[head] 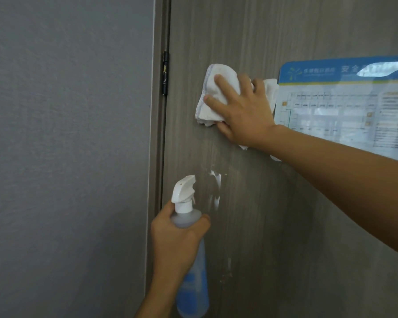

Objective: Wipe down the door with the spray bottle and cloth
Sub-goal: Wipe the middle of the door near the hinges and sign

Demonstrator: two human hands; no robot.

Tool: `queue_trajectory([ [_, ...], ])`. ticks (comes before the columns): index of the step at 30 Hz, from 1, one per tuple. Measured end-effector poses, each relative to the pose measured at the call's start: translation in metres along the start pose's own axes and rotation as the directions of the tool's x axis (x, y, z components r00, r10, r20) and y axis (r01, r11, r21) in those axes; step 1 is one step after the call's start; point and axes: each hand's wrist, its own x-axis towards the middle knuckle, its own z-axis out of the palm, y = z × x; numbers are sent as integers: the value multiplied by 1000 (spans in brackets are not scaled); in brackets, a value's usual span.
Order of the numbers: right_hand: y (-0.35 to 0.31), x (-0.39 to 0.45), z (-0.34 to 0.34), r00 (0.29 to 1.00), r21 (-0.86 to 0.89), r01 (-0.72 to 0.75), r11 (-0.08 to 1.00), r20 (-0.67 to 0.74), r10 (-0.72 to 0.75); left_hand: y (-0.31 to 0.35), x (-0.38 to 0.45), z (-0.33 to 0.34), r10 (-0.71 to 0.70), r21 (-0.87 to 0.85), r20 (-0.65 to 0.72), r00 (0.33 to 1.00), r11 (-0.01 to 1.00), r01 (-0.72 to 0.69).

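Note:
A grey-brown wood-grain door (274, 214) fills the right of the view. My right hand (244, 111) presses a folded white cloth (210, 97) flat against the door, fingers spread over it and thumb under its lower edge. Lower down, my left hand (177, 244) grips the neck of a clear spray bottle (191, 283) with a white trigger head (183, 189) and blue label; its nozzle points toward the door. White foam streaks (216, 187) run down the door just beside the nozzle, below the cloth.
A laminated blue-and-white notice (354, 106) is fixed to the door right of the cloth. A dark hinge (165, 73) sits on the door frame (157, 134) at the left. A grey textured wall (67, 157) fills the left side.

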Motion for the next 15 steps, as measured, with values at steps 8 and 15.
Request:
queue_trajectory([
  [8, -74, -95, 13, 994, 9, 92, 996, 61, -93, -6, -7, -33, -24, 6, -98, 995, 1000, 25],
  [15, -143, -173, 33, 942, 5, 286, 958, 183, -282, -13, -15, -55, -72, 24, -82, 994, 997, 75],
])
